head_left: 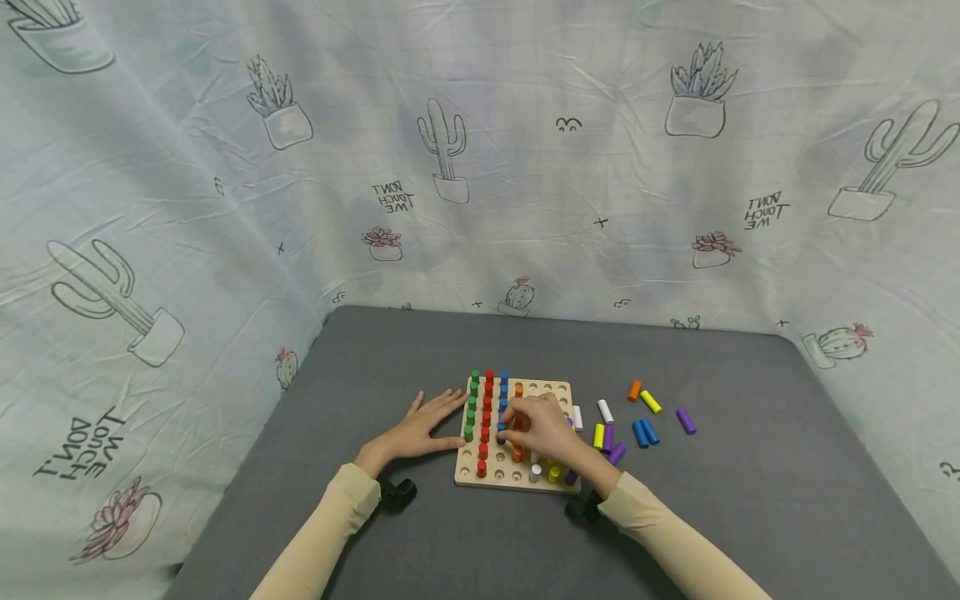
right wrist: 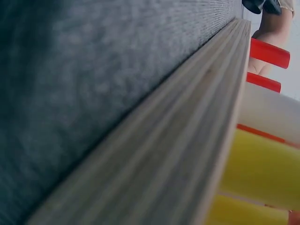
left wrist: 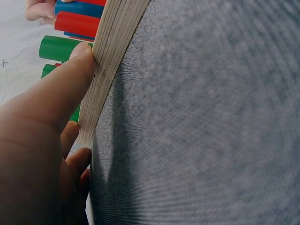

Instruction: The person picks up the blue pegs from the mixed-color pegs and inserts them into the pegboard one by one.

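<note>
Pale plywood forms the pegboard (head_left: 491, 478), lying on a grey cloth-covered table (head_left: 405, 350) in front of the person, with rows of coloured pegs standing in its holes. At the middle of it, the right hand (head_left: 543, 423) curls thumb and forefinger in a pinch on a blue peg (head_left: 501, 427). Fingers spread and nearly straight, the left hand (head_left: 420, 429) rests along the board's left side. Only the left wrist view shows its thumb pressing the layered edge beside a green peg (left wrist: 54, 47); the right wrist view brings up the near edge, with a yellow peg (right wrist: 262, 168) and a white peg (right wrist: 267, 112) jutting above it. Wide grey cloth separates the board's far edge from the cactus-print curtain (head_left: 510, 208), while loose pegs, including a purple peg (head_left: 686, 421), crowd the right side.
</note>
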{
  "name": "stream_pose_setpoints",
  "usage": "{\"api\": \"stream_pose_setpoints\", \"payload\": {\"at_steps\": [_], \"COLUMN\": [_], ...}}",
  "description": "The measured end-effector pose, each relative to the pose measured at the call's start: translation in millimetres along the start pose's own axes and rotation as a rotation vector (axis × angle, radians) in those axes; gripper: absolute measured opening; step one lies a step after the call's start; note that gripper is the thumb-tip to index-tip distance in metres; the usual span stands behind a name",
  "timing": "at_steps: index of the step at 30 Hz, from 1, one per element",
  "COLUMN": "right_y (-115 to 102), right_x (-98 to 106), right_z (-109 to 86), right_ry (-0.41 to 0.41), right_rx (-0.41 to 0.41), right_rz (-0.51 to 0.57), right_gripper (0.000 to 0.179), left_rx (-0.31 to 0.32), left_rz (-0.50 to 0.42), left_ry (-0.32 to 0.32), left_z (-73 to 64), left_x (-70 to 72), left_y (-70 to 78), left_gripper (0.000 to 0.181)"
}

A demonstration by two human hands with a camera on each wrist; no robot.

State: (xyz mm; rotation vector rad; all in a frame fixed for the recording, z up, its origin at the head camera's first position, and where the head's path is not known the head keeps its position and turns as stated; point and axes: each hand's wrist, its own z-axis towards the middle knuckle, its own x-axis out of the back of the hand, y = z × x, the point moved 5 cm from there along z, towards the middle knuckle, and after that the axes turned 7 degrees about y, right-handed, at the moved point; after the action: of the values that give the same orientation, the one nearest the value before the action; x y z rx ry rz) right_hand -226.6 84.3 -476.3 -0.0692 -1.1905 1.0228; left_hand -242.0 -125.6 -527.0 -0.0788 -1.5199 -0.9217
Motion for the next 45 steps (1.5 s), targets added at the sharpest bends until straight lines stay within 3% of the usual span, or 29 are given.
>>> {"api": "stream_pose_setpoints", "payload": {"at_steps": [16, 33, 45], "right_y": [0.6, 2.0, 7.4], "right_x": [-0.8, -3.3, 2.6], "right_z": [-1.6, -1.7, -3.5], "right_ry": [-0.033, -0.061, -0.049], "right_rx": [0.017, 0.04, 0.049], "right_rz": [0.033, -0.01, 0.07], "right_gripper": [0.018, 0.017, 0.019], "left_rx": [0.015, -0.003, 0.022], "left_rz": [0.002, 0.003, -0.005], "left_ry": [-0.015, -0.005, -0.008], "left_z": [-0.4, 0.6, -0.2], "left_x": [0.4, -1.0, -2.9], "left_y": [1.2, -0.8, -2.4], "left_gripper": [0.077, 0.077, 0.077]}}
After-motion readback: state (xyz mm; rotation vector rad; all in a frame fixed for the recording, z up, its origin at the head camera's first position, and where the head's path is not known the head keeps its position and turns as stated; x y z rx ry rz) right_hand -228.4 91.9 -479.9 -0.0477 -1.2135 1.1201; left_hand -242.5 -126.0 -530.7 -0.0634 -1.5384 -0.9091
